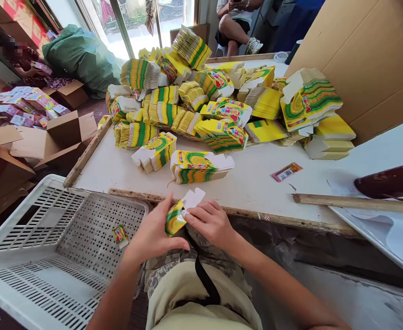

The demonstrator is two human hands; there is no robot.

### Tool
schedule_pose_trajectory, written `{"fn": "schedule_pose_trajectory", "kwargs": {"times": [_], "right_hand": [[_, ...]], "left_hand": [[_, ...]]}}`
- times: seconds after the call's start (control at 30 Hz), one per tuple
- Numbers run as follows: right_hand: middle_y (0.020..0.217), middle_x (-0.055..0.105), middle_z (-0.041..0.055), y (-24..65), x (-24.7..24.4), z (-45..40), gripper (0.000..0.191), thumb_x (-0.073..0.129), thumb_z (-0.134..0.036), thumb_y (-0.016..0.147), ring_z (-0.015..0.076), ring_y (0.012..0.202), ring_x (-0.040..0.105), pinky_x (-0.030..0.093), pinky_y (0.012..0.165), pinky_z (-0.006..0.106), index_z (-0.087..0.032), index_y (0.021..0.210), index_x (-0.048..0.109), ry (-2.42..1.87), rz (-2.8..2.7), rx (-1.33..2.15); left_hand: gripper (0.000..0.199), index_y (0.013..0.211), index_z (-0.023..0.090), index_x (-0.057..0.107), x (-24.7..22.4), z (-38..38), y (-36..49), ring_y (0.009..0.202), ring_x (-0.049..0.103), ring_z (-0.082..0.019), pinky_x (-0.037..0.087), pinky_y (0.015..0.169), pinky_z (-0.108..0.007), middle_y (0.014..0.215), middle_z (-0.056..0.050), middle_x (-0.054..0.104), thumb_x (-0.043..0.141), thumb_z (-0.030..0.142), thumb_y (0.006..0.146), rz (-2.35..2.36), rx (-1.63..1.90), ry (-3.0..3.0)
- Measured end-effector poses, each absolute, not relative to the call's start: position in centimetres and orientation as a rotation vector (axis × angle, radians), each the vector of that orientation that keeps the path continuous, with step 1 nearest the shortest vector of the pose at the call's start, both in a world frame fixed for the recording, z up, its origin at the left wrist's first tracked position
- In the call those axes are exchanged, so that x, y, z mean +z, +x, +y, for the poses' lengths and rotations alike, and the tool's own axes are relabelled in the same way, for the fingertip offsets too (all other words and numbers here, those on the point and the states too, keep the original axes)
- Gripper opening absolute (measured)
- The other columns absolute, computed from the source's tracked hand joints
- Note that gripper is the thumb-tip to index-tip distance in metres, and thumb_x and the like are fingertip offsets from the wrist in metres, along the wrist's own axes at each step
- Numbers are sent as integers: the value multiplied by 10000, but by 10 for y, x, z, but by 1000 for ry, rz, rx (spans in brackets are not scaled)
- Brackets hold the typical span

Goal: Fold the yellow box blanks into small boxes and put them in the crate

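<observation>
A small yellow-and-green printed carton (174, 221) with white end flaps is between my hands, just off the table's front edge. My right hand (212, 223) has its fingers closed on the carton's white flap side. On the carton's other side is my left hand (155, 229), thumb and fingers spread apart, the palm side against or close to the carton. Some left fingertips are hidden behind it. Nearest on the table lie a stack of flattened cartons (201, 166) and a smaller stack (156, 151) to its left.
Many more carton stacks (167, 110) heap across the white table (266, 188). A white plastic crate (94, 247) at lower left holds one small carton (120, 235). A wooden stick (359, 202), a dark mug (387, 183) and a large cardboard sheet (366, 59) are right. People sit beyond.
</observation>
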State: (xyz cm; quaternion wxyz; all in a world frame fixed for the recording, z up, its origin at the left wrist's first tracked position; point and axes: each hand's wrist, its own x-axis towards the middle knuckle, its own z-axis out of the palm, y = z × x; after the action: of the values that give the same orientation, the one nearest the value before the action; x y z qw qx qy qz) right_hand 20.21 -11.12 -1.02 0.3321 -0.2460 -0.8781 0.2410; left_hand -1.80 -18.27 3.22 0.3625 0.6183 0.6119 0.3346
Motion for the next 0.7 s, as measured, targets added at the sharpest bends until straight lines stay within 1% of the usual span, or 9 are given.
{"fn": "schedule_pose_trajectory", "kwargs": {"times": [0.1,0.17,0.23,0.33,0.4,0.47,0.53,0.6,0.7], "right_hand": [[1121,692,59,200,-13,-115,216,589,-313,937,257,1078,579,394,999,447,-340,1133,675,-744,-2134,615],[1306,595,94,197,-16,-119,437,653,-416,886,294,1224,506,364,1067,492,-310,1302,572,-907,-1890,693],[1371,537,126,191,-19,-123,589,620,-516,881,300,1262,484,393,1066,490,-250,1389,488,-959,-1671,971],[1241,638,104,181,-19,-127,488,503,-548,935,262,1154,582,457,1015,433,-213,1280,586,-840,-1398,1633],[1132,699,80,178,-18,-127,428,566,-530,902,251,1086,627,473,996,415,-205,1167,658,-751,-1163,2021],[1089,725,67,177,-17,-125,381,681,-460,827,248,1079,640,472,1007,410,-206,1110,692,-699,-962,2258],[1115,730,58,179,-18,-124,367,744,-372,765,245,1109,636,461,1033,412,-220,1098,710,-681,-875,2354],[1189,715,46,180,-21,-125,377,749,-328,752,245,1167,617,439,1071,426,-245,1118,713,-692,-893,2337],[1337,644,47,180,-27,-128,412,677,-375,835,258,1279,557,374,1141,468,-258,1231,667,-720,-1087,2185]], "left_hand": [[732,1336,231,503,15,-180,5,1099,661,-323,533,910,-446,1235,-131,673,802,419,695,1703,747,1626],[674,1317,213,464,1,-179,16,1045,674,-298,549,854,-420,1168,-114,684,761,394,739,1830,802,1604],[735,1336,194,408,-12,-181,22,1047,667,-298,551,839,-413,1170,-125,669,767,398,727,1896,861,1644],[845,1430,193,284,-24,-185,23,1068,660,-293,552,839,-405,1233,-153,635,745,383,748,1849,909,1771],[885,1481,212,196,-27,-187,22,1068,660,-280,551,843,-400,1272,-162,609,716,360,780,1798,922,1853],[886,1495,229,162,-27,-188,21,1054,662,-267,550,841,-389,1273,-157,598,697,334,797,1738,914,1934],[850,1476,240,194,-27,-188,19,1042,661,-258,550,829,-375,1250,-144,594,693,305,792,1682,895,1996],[770,1419,248,262,-27,-188,19,1020,659,-250,551,800,-357,1215,-125,589,686,268,777,1646,902,2035],[656,1309,264,328,-29,-187,19,931,667,-228,545,731,-332,1169,-96,581,662,219,747,1650,911,2047]]}}
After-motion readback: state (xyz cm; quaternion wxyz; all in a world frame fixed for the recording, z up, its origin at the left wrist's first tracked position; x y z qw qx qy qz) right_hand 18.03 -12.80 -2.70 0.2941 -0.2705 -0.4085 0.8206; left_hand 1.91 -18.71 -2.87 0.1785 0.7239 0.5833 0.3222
